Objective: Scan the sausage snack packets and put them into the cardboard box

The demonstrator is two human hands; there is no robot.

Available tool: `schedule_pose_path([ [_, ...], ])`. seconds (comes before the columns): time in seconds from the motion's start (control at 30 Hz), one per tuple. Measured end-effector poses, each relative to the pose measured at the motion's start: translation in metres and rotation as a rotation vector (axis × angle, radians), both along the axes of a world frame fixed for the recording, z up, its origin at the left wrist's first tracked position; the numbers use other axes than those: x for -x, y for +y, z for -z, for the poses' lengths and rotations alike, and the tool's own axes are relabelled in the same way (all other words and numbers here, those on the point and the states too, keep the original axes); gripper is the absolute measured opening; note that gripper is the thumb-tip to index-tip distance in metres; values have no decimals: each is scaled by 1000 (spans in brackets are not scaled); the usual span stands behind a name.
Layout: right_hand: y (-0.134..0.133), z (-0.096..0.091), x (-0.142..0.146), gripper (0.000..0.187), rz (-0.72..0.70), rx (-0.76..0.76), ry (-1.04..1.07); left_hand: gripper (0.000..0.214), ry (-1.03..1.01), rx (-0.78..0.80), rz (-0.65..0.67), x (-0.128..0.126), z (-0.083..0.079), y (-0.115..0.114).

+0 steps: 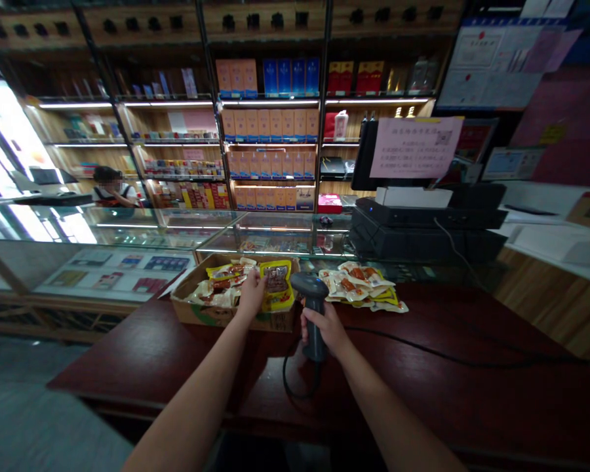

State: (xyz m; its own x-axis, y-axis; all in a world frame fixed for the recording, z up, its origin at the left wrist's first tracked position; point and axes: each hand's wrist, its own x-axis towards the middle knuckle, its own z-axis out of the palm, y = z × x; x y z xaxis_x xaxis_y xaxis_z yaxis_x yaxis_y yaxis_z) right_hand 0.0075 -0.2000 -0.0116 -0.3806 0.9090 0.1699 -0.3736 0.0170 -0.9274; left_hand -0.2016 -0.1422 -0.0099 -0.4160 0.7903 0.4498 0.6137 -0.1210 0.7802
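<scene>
My right hand [328, 326] is wrapped round the handle of a dark grey barcode scanner [314, 328], held upright above the table. My left hand [252, 295] reaches into an open cardboard box [211, 317], its fingers closed at the left edge of a yellow food packet [278, 280] with a dark filling. That packet stands tilted at the right side of the box, close to the scanner's head. Other vacuum-packed food packets [221, 287], white and yellow, lie in the box. To the right of the scanner is a pile of similar packets [356, 286].
The scanner's cable [417, 347] runs right across the dark red table [403, 393]. A monitor [366, 157] with a pink paper sheet [413, 147] stands on black equipment [423, 229]. Glass display counters [142, 242] and shelves of boxes are behind. A person [113, 187] sits at the far left.
</scene>
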Motion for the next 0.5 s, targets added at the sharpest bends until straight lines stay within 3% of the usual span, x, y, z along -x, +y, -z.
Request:
schedule_pose_path([
  [0.17, 1, 3, 0, 31, -15, -1, 17, 14, 132, 77, -60, -6, -8, -8],
  [0.37, 2, 6, -3, 30, 10, -12, 4, 14, 91, 76, -23, -6, -4, -5],
  [0.5, 4, 10, -15, 32, 34, -5, 1, 14, 0, 36, -75, 4, 0, 3],
])
